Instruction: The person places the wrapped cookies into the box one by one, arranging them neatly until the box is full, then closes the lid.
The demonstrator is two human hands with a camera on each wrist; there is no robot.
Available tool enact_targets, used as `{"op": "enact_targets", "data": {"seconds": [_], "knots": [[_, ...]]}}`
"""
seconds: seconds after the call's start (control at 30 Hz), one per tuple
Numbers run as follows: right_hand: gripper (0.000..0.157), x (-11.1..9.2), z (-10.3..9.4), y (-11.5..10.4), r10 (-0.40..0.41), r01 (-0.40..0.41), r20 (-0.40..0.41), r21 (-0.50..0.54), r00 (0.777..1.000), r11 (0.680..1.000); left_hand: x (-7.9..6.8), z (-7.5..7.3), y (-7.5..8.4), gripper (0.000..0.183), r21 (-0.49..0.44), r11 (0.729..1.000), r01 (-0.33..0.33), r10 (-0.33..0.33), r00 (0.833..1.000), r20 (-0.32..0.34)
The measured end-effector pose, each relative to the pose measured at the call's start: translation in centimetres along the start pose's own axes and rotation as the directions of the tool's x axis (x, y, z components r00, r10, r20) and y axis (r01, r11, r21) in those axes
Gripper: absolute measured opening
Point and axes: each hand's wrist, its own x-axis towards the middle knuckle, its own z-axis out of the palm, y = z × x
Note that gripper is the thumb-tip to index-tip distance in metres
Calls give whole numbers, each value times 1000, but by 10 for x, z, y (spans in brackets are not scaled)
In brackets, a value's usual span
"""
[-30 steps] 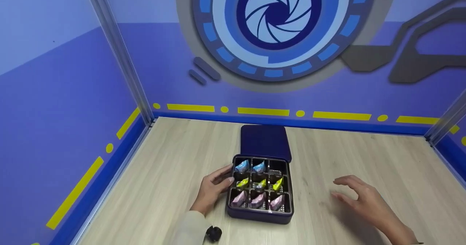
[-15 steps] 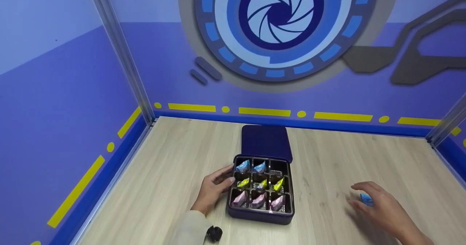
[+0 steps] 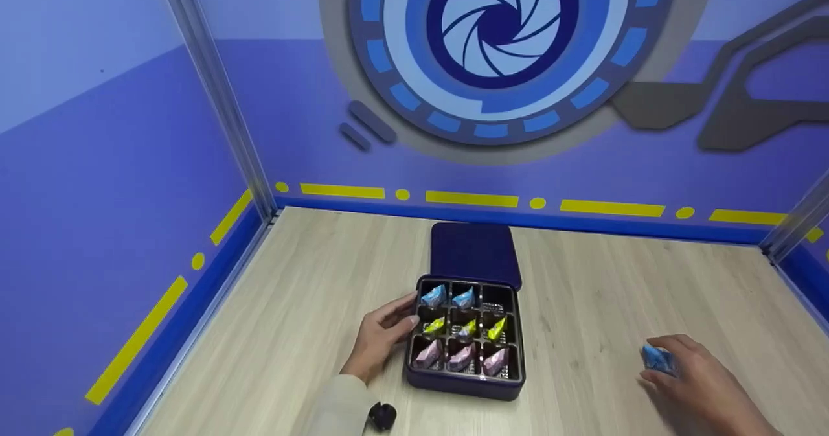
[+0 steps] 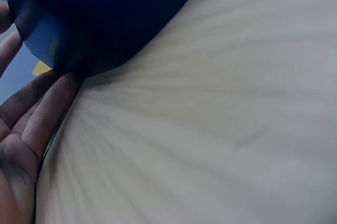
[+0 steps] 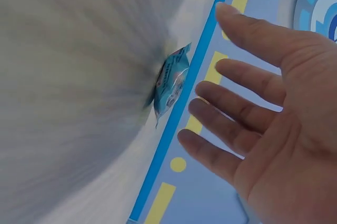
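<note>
In the head view, my left hand [image 3: 382, 339] touches the left side of a dark blue box [image 3: 463, 387], with the thumb at the rim. Its fingers lie nearly straight against the box wall [image 4: 100, 18] in the left wrist view. Inside are nine compartments: blue wrapped sweets [image 3: 432, 295] in the far row, yellow ones [image 3: 497, 328] in the middle, pink ones [image 3: 462, 357] in the near row. The far right compartment [image 3: 497, 298] holds none. My right hand [image 3: 703, 374] reaches around another blue wrapped sweet [image 5: 172, 81] on the table, fingers spread and apart from it in the right wrist view.
A dark blue lid [image 3: 475, 251] lies flat just behind the box. Printed blue panels [image 3: 363, 164] enclose the wooden table [image 3: 311, 274] at the back and sides. A small black object [image 3: 382, 416] sits by the left sleeve.
My right hand has moved right and slightly toward the near edge, reaching the loose blue sweet, hidden at first behind the hand. The left hand and box stay in place.
</note>
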Motion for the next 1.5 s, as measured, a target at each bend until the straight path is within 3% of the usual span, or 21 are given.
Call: {"op": "enact_targets", "data": {"seconds": [0.1, 0.47, 0.73, 1.2, 1.5], "knots": [[71, -1, 1, 5, 34, -34, 10, -5, 999, 999, 0, 0, 0, 50, 2, 1000, -3, 3, 1000, 0], [44, -3, 6, 11, 30, -31, -23, -48, 999, 998, 0, 1, -1, 49, -19, 1000, 2, -2, 1000, -8], [36, -2, 11, 17, -114, 96, -163, -117, 980, 989, -1, 0, 0, 51, -49, 999, 9, -8, 1000, 10], [26, 2, 9, 16, -180, 162, -163, -116, 970, 980, 1, 0, -1, 51, -50, 998, 23, -23, 1000, 0], [30, 4, 7, 18, -155, 147, -129, -74, 979, 986, 0, 1, 0, 51, -38, 999, 19, -19, 1000, -2]]}}
